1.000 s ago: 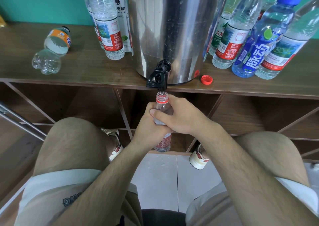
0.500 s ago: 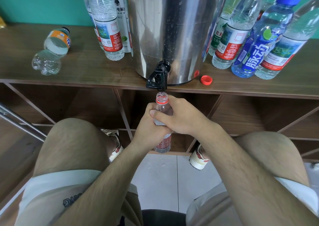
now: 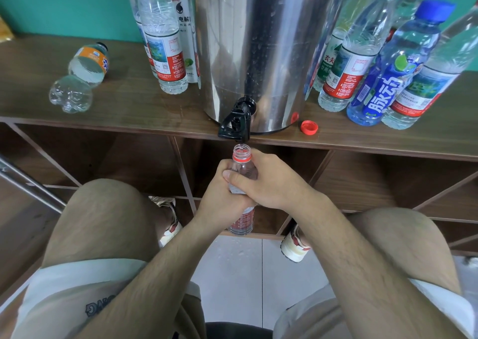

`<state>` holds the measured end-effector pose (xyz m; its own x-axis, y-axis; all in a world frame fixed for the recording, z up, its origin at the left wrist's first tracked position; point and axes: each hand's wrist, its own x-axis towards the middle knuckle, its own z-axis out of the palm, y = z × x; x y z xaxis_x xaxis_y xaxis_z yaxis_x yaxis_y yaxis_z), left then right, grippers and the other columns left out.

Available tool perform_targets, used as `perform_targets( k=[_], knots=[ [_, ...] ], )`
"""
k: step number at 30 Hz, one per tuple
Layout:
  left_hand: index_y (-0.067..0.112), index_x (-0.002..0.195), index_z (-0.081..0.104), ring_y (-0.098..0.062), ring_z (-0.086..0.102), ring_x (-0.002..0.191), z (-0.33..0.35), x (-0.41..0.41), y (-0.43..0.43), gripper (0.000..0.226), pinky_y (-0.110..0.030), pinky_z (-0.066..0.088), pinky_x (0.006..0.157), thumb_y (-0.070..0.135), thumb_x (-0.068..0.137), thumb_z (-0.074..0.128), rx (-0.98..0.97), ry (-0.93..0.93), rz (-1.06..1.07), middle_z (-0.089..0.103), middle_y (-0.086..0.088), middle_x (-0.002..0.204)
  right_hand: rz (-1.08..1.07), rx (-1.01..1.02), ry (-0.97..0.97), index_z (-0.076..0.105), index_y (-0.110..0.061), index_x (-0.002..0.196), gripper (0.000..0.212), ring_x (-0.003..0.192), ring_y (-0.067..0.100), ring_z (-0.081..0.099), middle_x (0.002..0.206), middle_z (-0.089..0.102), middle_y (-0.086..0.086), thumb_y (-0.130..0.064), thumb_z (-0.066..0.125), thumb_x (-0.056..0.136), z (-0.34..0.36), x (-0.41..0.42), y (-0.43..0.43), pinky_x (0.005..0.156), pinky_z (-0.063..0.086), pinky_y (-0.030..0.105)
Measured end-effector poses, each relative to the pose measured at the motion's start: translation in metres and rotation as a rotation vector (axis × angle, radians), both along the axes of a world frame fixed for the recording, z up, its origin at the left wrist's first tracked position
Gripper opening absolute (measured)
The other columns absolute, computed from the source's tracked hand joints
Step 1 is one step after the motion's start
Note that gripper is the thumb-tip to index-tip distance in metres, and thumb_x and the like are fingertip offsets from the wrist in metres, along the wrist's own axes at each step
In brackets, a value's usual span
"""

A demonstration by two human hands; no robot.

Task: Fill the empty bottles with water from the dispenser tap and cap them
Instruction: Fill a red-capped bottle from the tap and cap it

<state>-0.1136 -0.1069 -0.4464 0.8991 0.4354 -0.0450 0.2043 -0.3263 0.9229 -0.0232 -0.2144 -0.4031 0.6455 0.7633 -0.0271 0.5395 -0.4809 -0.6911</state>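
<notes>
Head view looks down on a seated person holding a clear bottle (image 3: 242,166) upright just under the black tap (image 3: 236,122) of the steel dispenser (image 3: 258,41), which stands at the front edge of the counter (image 3: 129,105). Both grips are wrapped round the bottle: the left grip (image 3: 217,196) clasps its body from the left, and the right grip (image 3: 271,180) curls round it from the right, fingers lying over the left thumb. The open mouth sits directly below the spout, apart from it, and a glint of water shows there, so filling appears to be under way; the grips hide the level. A red cap (image 3: 309,127), probably this bottle's, lies near the counter's front edge, just right of the dispenser. Capped bottles (image 3: 362,54) cluster toward the right end, taller bottles (image 3: 165,41) stand left of the dispenser, and an orange-label bottle (image 3: 88,64) lies on its side near the left end, seemingly empty. By that reading, this bottle needs topping up and capping, and at least the lying one is left to do
</notes>
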Motion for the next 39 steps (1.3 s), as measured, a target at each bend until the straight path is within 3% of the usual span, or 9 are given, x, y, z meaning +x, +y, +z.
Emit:
perform_targets(
  k=[6,10,14,19,25,29,36,39],
  knots=[
    [0.020,0.135,0.048,-0.009,0.065,0.103,0.0013,0.0002,0.0002,0.060,-0.025,0.054,0.081,0.021,0.086,0.083,-0.007,0.009,-0.005,0.064,0.010,0.114,0.003,-0.002,0.024,0.056,-0.037,0.108,0.024,0.089,0.004,0.064,0.096,0.067,-0.015,-0.055,0.066,0.096,0.0028,-0.0005,0.0006,0.074,0.045,0.024],
    [0.019,0.136,0.048,-0.016,0.066,0.109,0.0016,-0.0010,0.0006,0.062,-0.036,0.058,0.091,0.014,0.085,0.083,-0.044,0.008,-0.016,0.065,0.003,0.118,-0.005,0.006,0.014,0.055,-0.036,0.106,0.024,0.086,0.003,0.063,0.093,0.067,-0.015,-0.055,0.067,0.095,0.0022,-0.0016,-0.0001,0.073,0.044,0.024],
    [0.018,0.136,0.049,-0.017,0.065,0.111,0.0021,0.0003,-0.0016,0.058,-0.036,0.057,0.092,0.017,0.088,0.081,-0.023,-0.001,-0.011,0.065,0.002,0.120,-0.012,0.003,0.013,0.056,-0.037,0.107,0.026,0.088,0.004,0.064,0.096,0.069,-0.014,-0.057,0.067,0.095,0.0017,-0.0010,-0.0004,0.073,0.045,0.024],
    [0.022,0.134,0.049,-0.004,0.062,0.096,-0.0016,0.0011,-0.0004,0.060,-0.014,0.046,0.072,0.019,0.086,0.083,-0.019,-0.001,-0.003,0.060,0.018,0.108,-0.009,0.002,0.017,0.058,-0.035,0.110,0.028,0.090,0.004,0.064,0.099,0.069,-0.014,-0.057,0.066,0.095,0.0014,-0.0008,-0.0002,0.075,0.046,0.024],
    [0.025,0.132,0.048,0.003,0.064,0.092,-0.0030,0.0010,0.0007,0.060,-0.009,0.047,0.064,0.020,0.084,0.084,-0.015,0.006,0.005,0.060,0.021,0.105,-0.006,-0.005,0.022,0.057,-0.035,0.110,0.027,0.091,0.004,0.064,0.099,0.068,-0.014,-0.056,0.066,0.096,0.0025,-0.0014,0.0000,0.076,0.047,0.025],
    [0.024,0.132,0.049,-0.006,0.066,0.099,-0.0027,0.0005,0.0015,0.061,-0.018,0.051,0.075,0.018,0.083,0.085,-0.041,-0.010,0.001,0.064,0.015,0.109,-0.004,0.002,0.021,0.057,-0.035,0.108,0.025,0.092,0.005,0.065,0.099,0.069,-0.013,-0.054,0.067,0.096,0.0052,-0.0023,0.0000,0.077,0.048,0.025],
    [0.023,0.130,0.049,-0.008,0.067,0.101,0.0008,-0.0014,0.0023,0.060,-0.020,0.053,0.076,0.018,0.082,0.086,-0.048,-0.016,0.007,0.065,0.015,0.108,-0.007,0.022,0.021,0.056,-0.036,0.107,0.024,0.090,0.005,0.065,0.097,0.069,-0.013,-0.054,0.067,0.096,0.0041,-0.0033,0.0000,0.076,0.047,0.024],
    [0.021,0.131,0.049,-0.013,0.067,0.104,0.0031,-0.0011,0.0017,0.061,-0.028,0.057,0.083,0.015,0.083,0.085,-0.040,-0.028,0.002,0.065,0.008,0.113,-0.004,0.024,0.020,0.057,-0.035,0.109,0.026,0.090,0.005,0.065,0.097,0.069,-0.014,-0.056,0.066,0.096,0.0034,-0.0027,-0.0001,0.076,0.048,0.025]
  ],
)
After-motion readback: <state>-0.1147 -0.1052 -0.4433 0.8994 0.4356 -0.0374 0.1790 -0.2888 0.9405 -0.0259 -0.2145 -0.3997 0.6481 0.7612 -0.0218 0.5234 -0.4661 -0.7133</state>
